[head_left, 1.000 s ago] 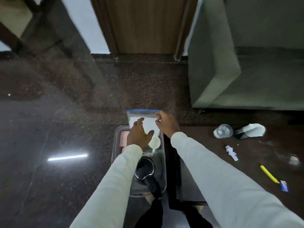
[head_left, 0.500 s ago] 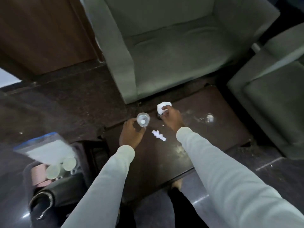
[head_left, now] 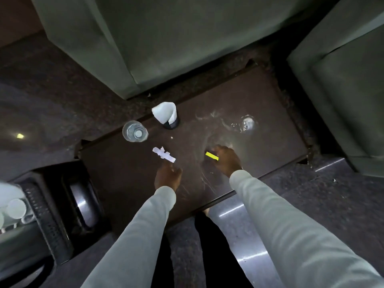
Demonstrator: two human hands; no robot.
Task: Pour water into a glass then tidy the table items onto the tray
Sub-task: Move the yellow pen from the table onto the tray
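Where the far left edge cuts the view, two pale round cups (head_left: 15, 208) lie blurred beside a dark ribbed tray-like edge (head_left: 46, 215) — too soft to make out more. Moving right, one dark brown table (head_left: 259, 96) fills the middle. Near its far-left corner stands one clear glass (head_left: 135, 131), seen from above, with water in it. Just right of the glass, one dark holder with a white napkin (head_left: 165, 113) sits at the far edge. Nearer the person lies one crumpled white paper scrap (head_left: 163, 155); the left hand (head_left: 167, 177) reaches it, a fingertip touching its near end, the other fingers relaxed and gripping nothing. Right again, one yellow marker (head_left: 211, 155) lies on the table, and the right hand (head_left: 226, 161) curls over its right end, fingers pinching it. Beyond that hand — toward the far right corner — one puddle of water (head_left: 246, 123) glints. Two grey-green armchairs (head_left: 166, 38) flank the table, one beyond it, one at right.
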